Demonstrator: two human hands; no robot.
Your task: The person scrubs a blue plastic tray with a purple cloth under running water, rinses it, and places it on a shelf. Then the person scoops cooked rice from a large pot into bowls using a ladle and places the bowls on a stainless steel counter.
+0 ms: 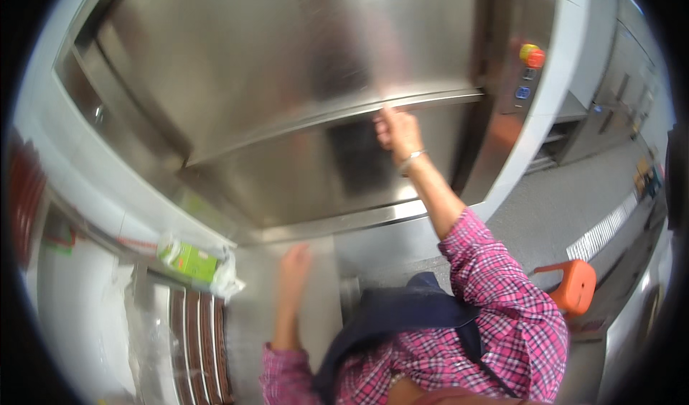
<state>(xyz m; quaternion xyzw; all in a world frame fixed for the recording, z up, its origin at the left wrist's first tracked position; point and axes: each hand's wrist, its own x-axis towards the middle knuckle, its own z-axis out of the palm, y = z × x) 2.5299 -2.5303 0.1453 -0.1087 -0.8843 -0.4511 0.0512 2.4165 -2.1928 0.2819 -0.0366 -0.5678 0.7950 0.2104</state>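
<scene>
In front of me is a dumbwaiter with a stainless steel door panel point(258, 65), its bright lower edge crossing the opening at a slant. My right hand point(399, 130), a bracelet on its wrist, is raised at this edge with fingers curled. Whether it grips the edge or only touches it cannot be told. Below the edge a lower steel panel point(280, 179) shows, with a dark reflection. My left hand point(296, 262) is blurred by motion, over a steel worktop point(317, 297) beside the dumbwaiter sill point(387, 214); I see nothing in it.
On the right frame are a red-and-yellow emergency stop button point(533, 56) and a lit blue button point(522, 92). An orange plastic stool point(578, 286) stands right of me. At left lie a green package point(196, 262) in clear plastic and several brown-and-white layered strips point(199, 346).
</scene>
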